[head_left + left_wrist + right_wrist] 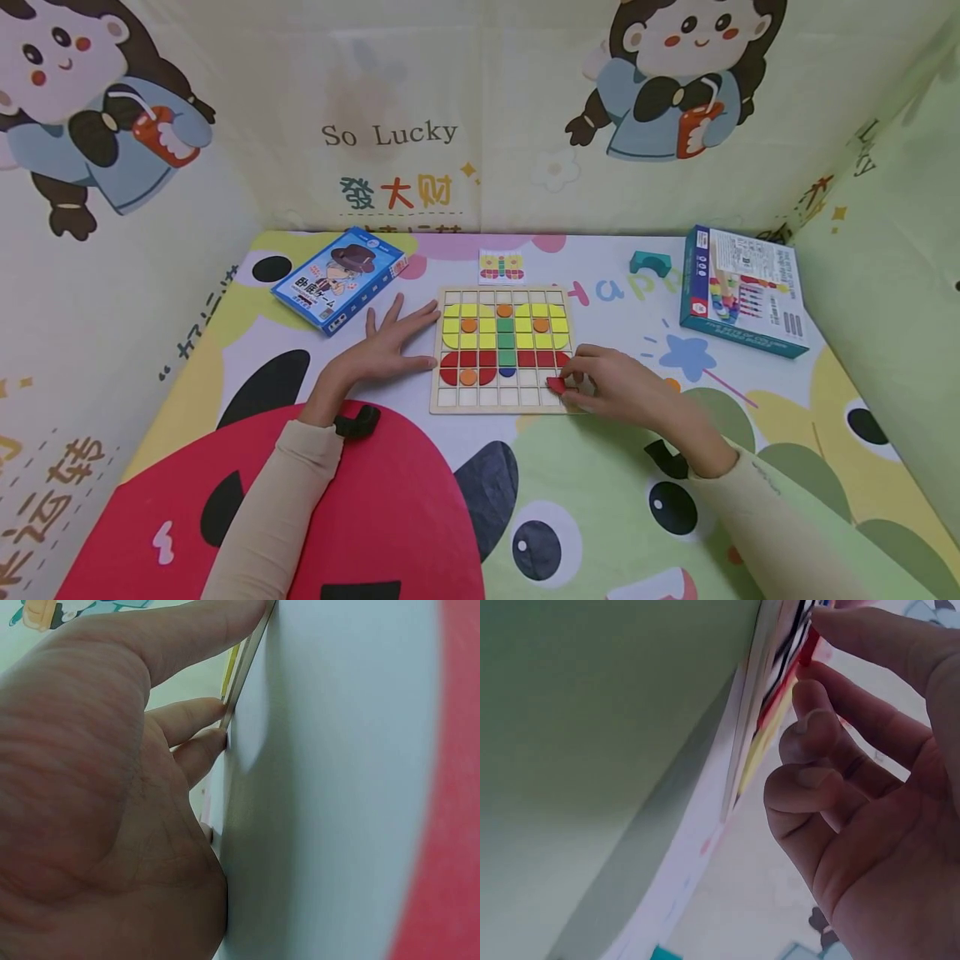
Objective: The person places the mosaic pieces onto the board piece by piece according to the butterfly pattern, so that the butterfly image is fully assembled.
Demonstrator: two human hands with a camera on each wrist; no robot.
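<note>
A square wooden grid board (pixel 480 410) lies on the table, bearing yellow, red, green, orange and blue pieces in a butterfly-like pattern. My left hand (pixel 384 343) rests at its left side with fingers spread and straight; in the left wrist view the thumb and fingertips touch the board's edge. Over the lower right squares, my right hand (pixel 618 385) pinches a small red piece (pixel 555 385) between thumb and index finger. The right wrist view shows that red piece (pixel 808 646) close to the board, the other fingers curled loosely. Its exact shape is partly hidden.
Behind the board lies a small pattern card (pixel 502 267) with a similar butterfly. A blue box (pixel 339 279) lies at the back left, and another box (pixel 744 292) at the back right. Near that one sits a teal arch-shaped block (pixel 650 263). Printed cloth walls surround the table.
</note>
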